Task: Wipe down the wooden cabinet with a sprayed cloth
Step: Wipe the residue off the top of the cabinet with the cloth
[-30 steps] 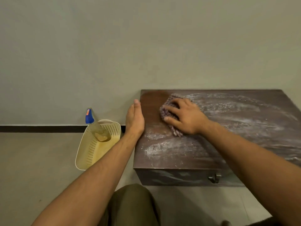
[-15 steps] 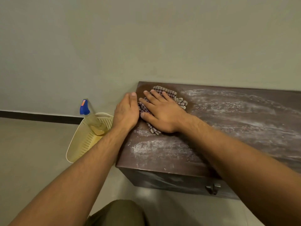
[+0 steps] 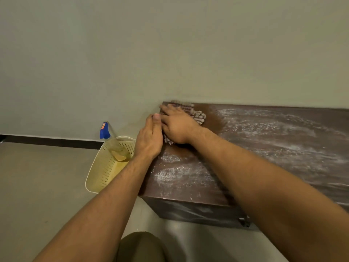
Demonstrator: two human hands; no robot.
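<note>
The low dark wooden cabinet [image 3: 264, 157] stands against the wall, its top streaked with white dust. My right hand [image 3: 177, 125] presses flat on a checked cloth [image 3: 198, 115] at the top's far left corner, fingers spread over it. My left hand [image 3: 150, 138] rests edge-on along the cabinet's left edge, fingers together and straight, touching the right hand and holding nothing. Around the cloth the wood looks darker and free of dust.
A cream perforated basket [image 3: 102, 173] sits on the floor left of the cabinet, with a spray bottle [image 3: 113, 142] with a blue head leaning in it. A metal handle [image 3: 244, 222] shows on the cabinet's front. My knee [image 3: 141, 246] is at the bottom edge.
My right hand has slid the cloth left and back, from the middle-left of the top into the far left corner. My left hand has kept to the left edge and now touches the right hand.
</note>
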